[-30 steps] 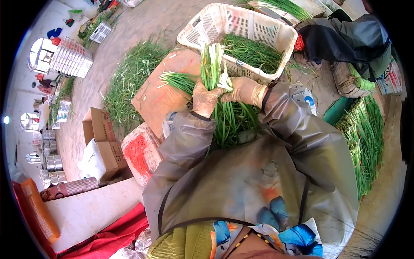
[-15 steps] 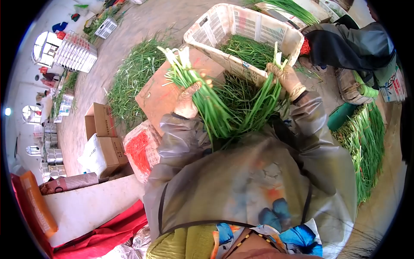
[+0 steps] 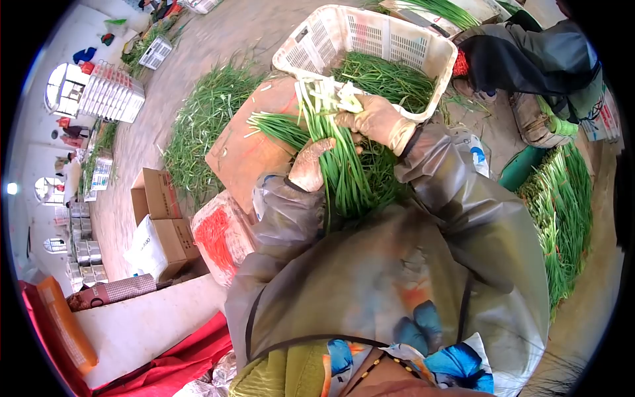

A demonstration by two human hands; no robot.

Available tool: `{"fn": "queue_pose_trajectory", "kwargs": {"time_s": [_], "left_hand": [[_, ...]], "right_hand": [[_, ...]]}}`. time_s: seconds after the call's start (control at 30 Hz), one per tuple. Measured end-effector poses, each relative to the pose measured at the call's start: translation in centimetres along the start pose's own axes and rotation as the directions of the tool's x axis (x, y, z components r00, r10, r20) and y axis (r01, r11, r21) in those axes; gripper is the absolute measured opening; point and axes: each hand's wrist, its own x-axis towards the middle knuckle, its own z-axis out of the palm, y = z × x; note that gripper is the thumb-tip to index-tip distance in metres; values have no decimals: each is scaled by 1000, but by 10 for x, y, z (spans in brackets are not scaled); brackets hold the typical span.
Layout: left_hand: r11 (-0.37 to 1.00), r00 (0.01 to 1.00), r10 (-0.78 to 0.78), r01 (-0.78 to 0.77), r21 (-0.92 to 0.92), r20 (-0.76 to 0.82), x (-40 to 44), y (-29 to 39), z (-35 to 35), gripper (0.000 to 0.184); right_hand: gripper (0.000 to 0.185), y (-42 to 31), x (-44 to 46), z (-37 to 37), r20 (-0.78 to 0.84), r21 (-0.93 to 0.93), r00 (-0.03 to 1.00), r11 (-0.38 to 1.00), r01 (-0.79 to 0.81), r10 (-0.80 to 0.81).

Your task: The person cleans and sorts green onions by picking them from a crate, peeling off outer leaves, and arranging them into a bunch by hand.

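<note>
In front of my chest my left hand (image 3: pixel 309 165), in a soiled glove, is closed round a bunch of garlic chives (image 3: pixel 340 172). The bunch's pale ends point up and away, and its green leaves hang toward my lap. My right hand (image 3: pixel 378 124), gloved too, is closed on the upper part of the same bunch, close below the white ends. Beyond the left hand, a smaller bundle of green stalks (image 3: pixel 281 130) extends leftward over the brown board (image 3: pixel 228 142); I cannot tell whether that hand also grips it.
A white plastic crate (image 3: pixel 301 56) holding loose chives stands ahead. Loose greens (image 3: pixel 205 126) cover the floor at left. Red ties (image 3: pixel 218 238) lie on a block by my left arm. Stacked chives (image 3: pixel 562 218) are at right. Another person's legs (image 3: pixel 522 63) are at upper right.
My right hand has moved left with its stalks from near the crate's corner to the left hand's bunch. Both hands are now together, and the stalks form one bunch.
</note>
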Motion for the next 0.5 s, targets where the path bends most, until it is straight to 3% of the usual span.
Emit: {"fn": "queue_pose_trajectory", "kwargs": {"time_s": [0.07,0.13,0.2,0.23,0.27,0.3,0.33,0.4,0.5], "left_hand": [[989,999,-33,28,-144,-35,-4,1,-7,41],[983,996,-81,73,-168,-42,-7,1,-13,42],[998,997,59,-61,-31,-58,-7,-6,-12,42],[981,986,131,-114,158,-102,-6,-11,-9,46],[990,991,105,-96,106,-81,-2,-15,-15,35],[991,982,106,-92,94,-154,-3,-15,-14,31],[993,968,106,-90,80,-226,-4,-16,-13,28],[996,977,86,-78,52,-192,-4,-18,-29,30],[999,988,25,-19,41,-154,-12,-17,-34,31]], "right_hand": [[30,2,3,-5,-131,-214,990,977,14,-43],[32,9,2,-6,-116,-142,987,986,92,-109],[40,-4,-6,-4,-102,-427,983,899,95,-152],[45,18,1,-6,-93,-547,949,812,204,-301],[45,13,-2,-8,-92,-549,950,811,201,-298],[40,3,-6,-9,-57,-285,996,957,44,-63],[35,-5,-9,-10,44,-13,986,987,-158,158],[18,-16,-12,-18,45,192,973,954,-230,226],[14,-13,-7,-44,79,477,996,877,-61,26]]}}
